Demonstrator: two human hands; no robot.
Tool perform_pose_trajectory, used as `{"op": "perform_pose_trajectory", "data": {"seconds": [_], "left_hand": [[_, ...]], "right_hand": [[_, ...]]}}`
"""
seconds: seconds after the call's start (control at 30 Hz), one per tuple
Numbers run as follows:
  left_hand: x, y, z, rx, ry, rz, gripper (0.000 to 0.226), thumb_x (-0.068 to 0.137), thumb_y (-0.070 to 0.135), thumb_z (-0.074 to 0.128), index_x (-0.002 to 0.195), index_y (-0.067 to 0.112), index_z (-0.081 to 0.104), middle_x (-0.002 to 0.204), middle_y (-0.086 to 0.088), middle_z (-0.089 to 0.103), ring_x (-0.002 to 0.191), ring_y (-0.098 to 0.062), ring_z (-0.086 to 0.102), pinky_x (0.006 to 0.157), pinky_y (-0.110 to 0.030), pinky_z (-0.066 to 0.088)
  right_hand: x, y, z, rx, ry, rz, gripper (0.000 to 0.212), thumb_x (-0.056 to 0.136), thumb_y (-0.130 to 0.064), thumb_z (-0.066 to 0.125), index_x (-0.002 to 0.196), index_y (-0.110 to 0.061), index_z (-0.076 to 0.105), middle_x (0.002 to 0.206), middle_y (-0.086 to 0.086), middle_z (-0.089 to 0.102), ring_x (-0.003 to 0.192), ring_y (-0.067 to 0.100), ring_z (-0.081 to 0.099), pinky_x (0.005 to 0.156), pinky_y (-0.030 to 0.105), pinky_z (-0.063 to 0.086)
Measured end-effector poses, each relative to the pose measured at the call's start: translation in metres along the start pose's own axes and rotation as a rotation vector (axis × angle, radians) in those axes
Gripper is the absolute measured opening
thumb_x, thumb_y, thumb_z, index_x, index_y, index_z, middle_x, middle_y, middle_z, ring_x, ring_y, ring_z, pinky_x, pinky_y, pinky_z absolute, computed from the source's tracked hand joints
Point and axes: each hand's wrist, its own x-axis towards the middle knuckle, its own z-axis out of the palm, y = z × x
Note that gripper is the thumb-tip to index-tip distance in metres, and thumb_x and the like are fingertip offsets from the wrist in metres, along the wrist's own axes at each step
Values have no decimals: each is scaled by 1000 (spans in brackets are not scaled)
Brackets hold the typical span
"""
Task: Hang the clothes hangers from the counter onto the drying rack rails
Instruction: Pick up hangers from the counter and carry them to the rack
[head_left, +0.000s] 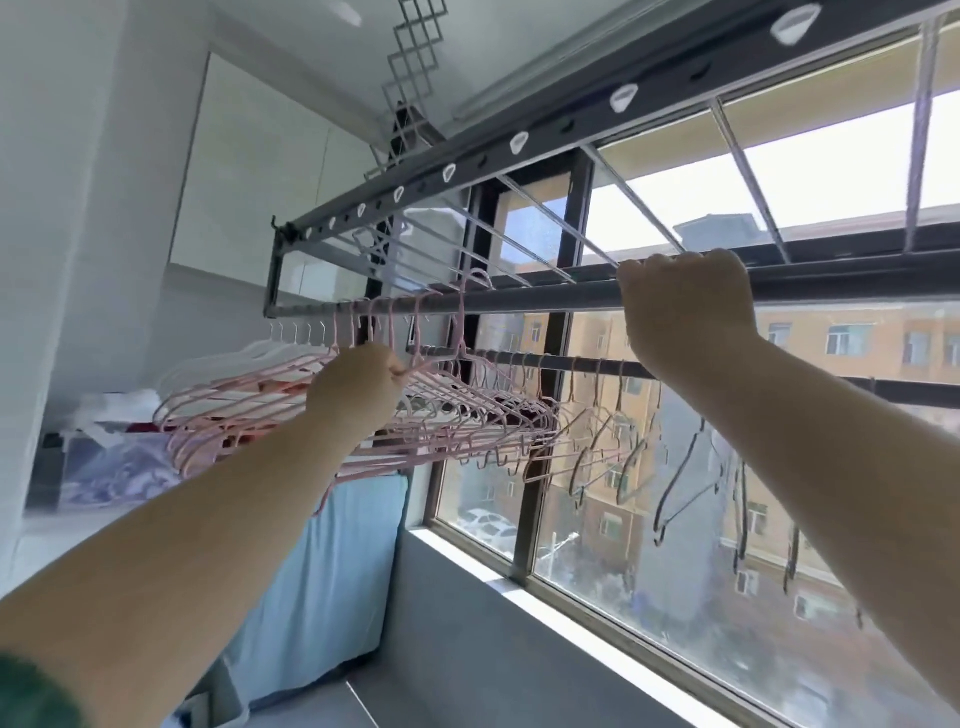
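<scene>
While the right hand (685, 306) curls its fingers over a rail (519, 300), the left hand (358, 387) grips pink hangers (467, 415). A clear box (78, 467) holds blurred cloth.

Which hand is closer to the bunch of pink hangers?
Left. The left hand holds the pink hangers; the right hand grips a rack rail farther right.
</scene>
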Motion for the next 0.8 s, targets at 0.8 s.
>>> {"op": "perform_pose_trajectory", "data": {"seconds": [0.8], "left_hand": [[-97,38,-32,-345,-22,274,16,90,13,52,104,18,60,88,17,58,81,3,55,70,-4,38]], "right_hand": [[-67,-13,20,294,322,-158,44,48,4,82,89,-2,68,85,14,69,75,29,67,69,39,55]]}}
